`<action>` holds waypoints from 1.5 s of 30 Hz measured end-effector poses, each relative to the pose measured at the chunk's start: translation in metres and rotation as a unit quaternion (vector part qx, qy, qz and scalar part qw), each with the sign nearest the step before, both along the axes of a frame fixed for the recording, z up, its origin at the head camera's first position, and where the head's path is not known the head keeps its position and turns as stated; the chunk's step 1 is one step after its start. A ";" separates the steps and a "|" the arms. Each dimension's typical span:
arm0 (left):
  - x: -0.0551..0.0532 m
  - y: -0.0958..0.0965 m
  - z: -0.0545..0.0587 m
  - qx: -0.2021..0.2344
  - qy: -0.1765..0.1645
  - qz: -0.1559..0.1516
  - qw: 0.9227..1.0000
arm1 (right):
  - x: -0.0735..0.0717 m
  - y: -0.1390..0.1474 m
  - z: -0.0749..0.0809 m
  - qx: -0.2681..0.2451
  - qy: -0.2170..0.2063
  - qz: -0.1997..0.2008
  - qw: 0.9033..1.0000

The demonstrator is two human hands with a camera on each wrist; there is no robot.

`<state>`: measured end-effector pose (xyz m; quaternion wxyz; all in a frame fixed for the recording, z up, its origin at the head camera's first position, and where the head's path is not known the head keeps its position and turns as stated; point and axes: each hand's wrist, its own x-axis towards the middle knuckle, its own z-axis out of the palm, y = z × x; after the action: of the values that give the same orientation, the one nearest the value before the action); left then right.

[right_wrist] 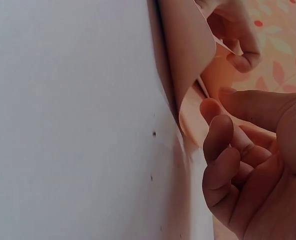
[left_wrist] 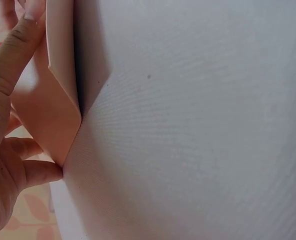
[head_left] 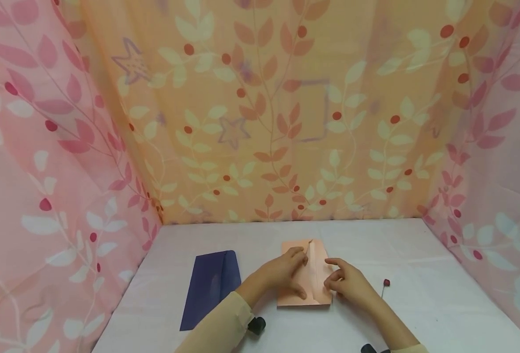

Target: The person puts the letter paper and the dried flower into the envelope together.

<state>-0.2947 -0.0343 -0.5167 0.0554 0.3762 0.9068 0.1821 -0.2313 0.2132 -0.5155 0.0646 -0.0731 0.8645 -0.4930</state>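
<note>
A peach paper envelope [head_left: 319, 299] lies on the white table, with a raised paper edge running lengthwise along its middle. My left hand [head_left: 284, 271] holds its left side, thumb toward the near end and fingers toward the far end. In the left wrist view, a fingertip of that hand meets a corner of the envelope [left_wrist: 53, 110], whose side gapes. At the right edge my right hand [head_left: 350, 285] has bent fingers. In the right wrist view, the thumb and forefinger of the right hand [right_wrist: 253, 150] pinch the curved paper of the envelope [right_wrist: 188, 50].
A dark blue envelope [head_left: 204, 287] lies to the left, partly behind my left forearm. On the right, a small red flower [head_left: 386, 283] with a thin stem lies beside my right wrist. Flower-patterned curtains [head_left: 264, 122] stand behind and along both sides of the table [head_left: 418, 255].
</note>
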 end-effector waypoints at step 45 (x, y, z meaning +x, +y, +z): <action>0.002 0.002 0.000 0.001 -0.021 0.012 1.000 | 0.036 0.118 0.019 0.190 0.102 -0.117 0.969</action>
<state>-0.2932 -0.0327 -0.5166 0.0720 0.3614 0.9097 0.1913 -0.1949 0.3311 -0.4964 -0.0694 -0.0077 0.9469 -0.3139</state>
